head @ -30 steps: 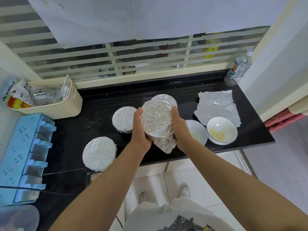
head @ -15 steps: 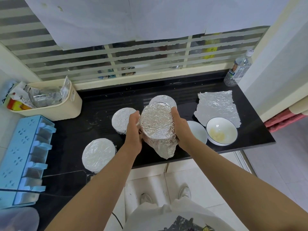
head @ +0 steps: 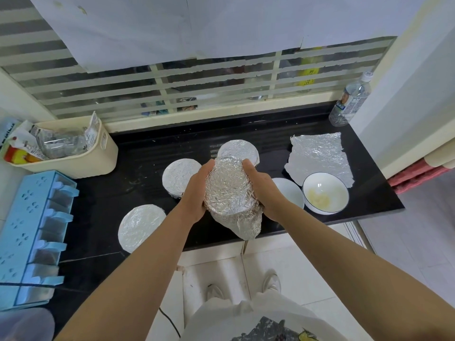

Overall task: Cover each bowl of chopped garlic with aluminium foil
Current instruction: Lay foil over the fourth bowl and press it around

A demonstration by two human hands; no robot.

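I hold a foil-covered bowl [head: 227, 189] above the black counter's front edge, tilted toward me, with loose foil hanging off its near side. My left hand [head: 197, 193] grips its left side and my right hand [head: 264, 190] grips its right side. Three foil-covered bowls stand on the counter: one front left [head: 140, 227], one middle [head: 179, 175], one behind [head: 240, 150]. An uncovered white bowl with chopped garlic [head: 325, 191] sits to the right, next to a second white bowl [head: 288, 193] partly hidden by my right wrist. A loose foil sheet [head: 320, 156] lies behind them.
A cream bin [head: 73, 158] with packets stands at the back left of the black counter [head: 123, 183]. A blue compartment rack [head: 32, 232] lies along the left edge. A water bottle [head: 349, 102] stands in the back right corner. The floor and my shoes show below the counter.
The held bowl has tilted further toward me. My left hand has slid up along its left side, and both hands press the foil closer round the rim.
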